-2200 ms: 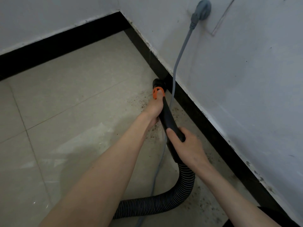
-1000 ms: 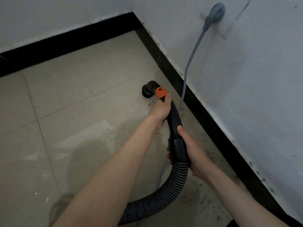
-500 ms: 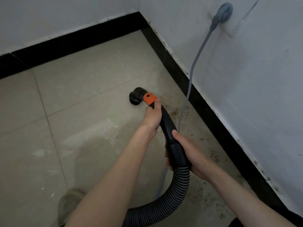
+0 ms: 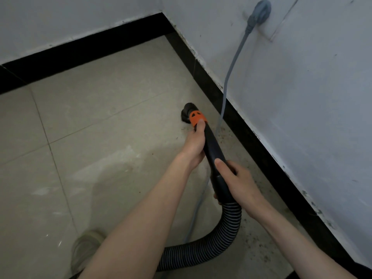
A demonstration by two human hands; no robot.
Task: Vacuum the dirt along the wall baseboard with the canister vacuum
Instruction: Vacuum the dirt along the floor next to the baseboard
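Observation:
A black vacuum nozzle (image 4: 185, 113) with an orange collar (image 4: 196, 118) touches the beige tile floor, a short way out from the black baseboard (image 4: 259, 146) of the right wall. My left hand (image 4: 194, 143) grips the black wand (image 4: 213, 150) just behind the collar. My right hand (image 4: 239, 182) grips the wand lower down, where the ribbed hose (image 4: 227, 236) begins. Brown dirt specks (image 4: 221, 135) lie along the baseboard beside the wand, and more dirt (image 4: 259, 248) lies nearer to me. The canister is out of view.
A grey power cord (image 4: 231, 67) hangs from a wall plug (image 4: 259, 11) down to the floor beside the wand. A second baseboard (image 4: 84, 49) runs along the far wall to the corner. My shoe (image 4: 86, 250) stands at the lower left.
The nozzle swung left away from the right baseboard onto open tile, and has now come back a little toward it. Both hands kept their grip on the wand.

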